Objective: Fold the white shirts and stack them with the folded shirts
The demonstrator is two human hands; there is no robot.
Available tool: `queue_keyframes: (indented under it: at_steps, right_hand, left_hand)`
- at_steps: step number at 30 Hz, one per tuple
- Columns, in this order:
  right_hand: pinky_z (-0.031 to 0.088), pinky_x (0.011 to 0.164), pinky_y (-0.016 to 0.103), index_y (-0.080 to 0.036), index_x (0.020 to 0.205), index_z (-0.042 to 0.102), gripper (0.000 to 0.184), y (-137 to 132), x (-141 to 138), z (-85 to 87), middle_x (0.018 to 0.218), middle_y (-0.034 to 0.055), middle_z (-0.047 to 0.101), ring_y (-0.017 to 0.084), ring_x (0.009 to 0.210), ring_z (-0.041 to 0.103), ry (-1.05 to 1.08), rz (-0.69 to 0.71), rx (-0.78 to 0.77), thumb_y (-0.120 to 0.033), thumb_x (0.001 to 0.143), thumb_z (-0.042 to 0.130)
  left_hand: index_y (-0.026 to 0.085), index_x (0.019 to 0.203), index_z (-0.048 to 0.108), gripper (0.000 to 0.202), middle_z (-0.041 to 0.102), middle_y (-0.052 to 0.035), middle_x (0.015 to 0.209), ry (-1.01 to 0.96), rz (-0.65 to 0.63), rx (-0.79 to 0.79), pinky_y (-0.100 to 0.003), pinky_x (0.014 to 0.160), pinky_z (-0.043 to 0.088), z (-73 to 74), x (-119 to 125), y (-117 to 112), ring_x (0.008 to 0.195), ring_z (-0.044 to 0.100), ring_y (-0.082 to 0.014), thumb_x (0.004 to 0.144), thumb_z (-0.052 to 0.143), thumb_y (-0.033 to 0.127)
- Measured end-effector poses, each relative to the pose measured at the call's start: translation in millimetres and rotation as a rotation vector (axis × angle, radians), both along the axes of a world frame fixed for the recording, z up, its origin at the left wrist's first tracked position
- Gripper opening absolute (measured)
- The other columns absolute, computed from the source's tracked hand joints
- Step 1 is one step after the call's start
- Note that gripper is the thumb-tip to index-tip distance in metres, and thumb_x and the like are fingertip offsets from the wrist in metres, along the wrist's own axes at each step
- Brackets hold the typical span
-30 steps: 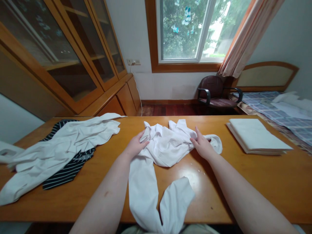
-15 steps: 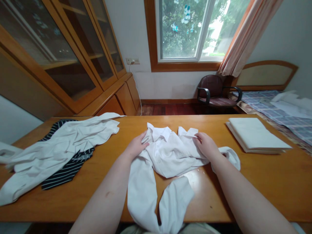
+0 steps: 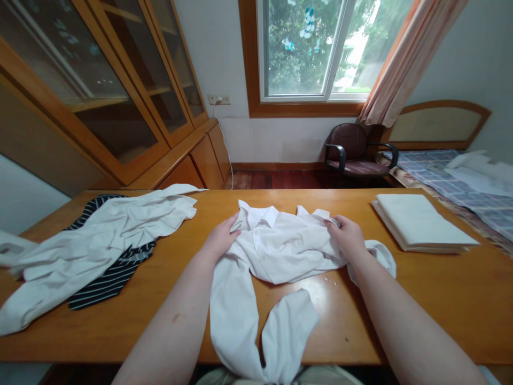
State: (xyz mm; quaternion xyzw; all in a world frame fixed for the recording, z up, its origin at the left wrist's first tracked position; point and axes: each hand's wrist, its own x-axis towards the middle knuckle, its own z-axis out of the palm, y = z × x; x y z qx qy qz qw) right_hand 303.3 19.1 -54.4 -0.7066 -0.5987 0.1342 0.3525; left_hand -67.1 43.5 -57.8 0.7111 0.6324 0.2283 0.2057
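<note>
A crumpled white shirt (image 3: 280, 248) lies in the middle of the wooden table (image 3: 420, 299), its collar toward the far side and its lower part hanging over the near edge. My left hand (image 3: 219, 239) pinches the shirt's fabric at its left shoulder, fingers closed on the cloth. My right hand (image 3: 348, 235) grips the fabric at the right shoulder, fingers curled round it. A sleeve trails out to the right of my right wrist.
A pile of white cloth (image 3: 100, 235) over a dark striped garment (image 3: 108, 272) covers the table's left part. A folded white stack (image 3: 420, 222) sits at the right. Beyond are a chair (image 3: 352, 152), a bed (image 3: 460, 182), cabinets and a window.
My right hand moved to the right and closed on the shirt's shoulder, spreading the shirt wider. My left hand stayed at the left shoulder.
</note>
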Motion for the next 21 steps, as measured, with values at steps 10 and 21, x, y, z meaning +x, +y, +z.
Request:
queue_keyframes:
  at_steps: [10, 21]
  right_hand:
    - [0.037, 0.062, 0.027, -0.017, 0.078, 0.067, 0.032, 7, 18, -5.8, 0.068, 0.0027, 0.064, 0.018, 0.067, 0.055, 0.186, -0.211, 0.104, -0.046, 0.076, 0.056]
    - [0.038, 0.061, 0.03, -0.018, 0.081, 0.066, 0.035, 13, 22, -11.7, 0.07, 0.007, 0.064, 0.022, 0.069, 0.057, -0.185, -0.186, -0.159, -0.048, 0.08, 0.049]
  left_hand:
    - [0.026, 0.137, 0.045, 0.055, 0.057, -0.0055, 0.13, 0.009, 0.039, 0.08, -0.032, 0.098, 0.042, -1.4, -8, 4, 0.118, 0.053, -0.0233, 0.082, 0.055, 0.024]
    - [0.019, 0.131, 0.049, 0.052, 0.059, -0.0115, 0.122, 0.226, 0.112, 0.045, -0.034, 0.093, 0.044, -8.6, -13, 9, 0.111, 0.056, -0.0256, 0.08, 0.055, 0.028]
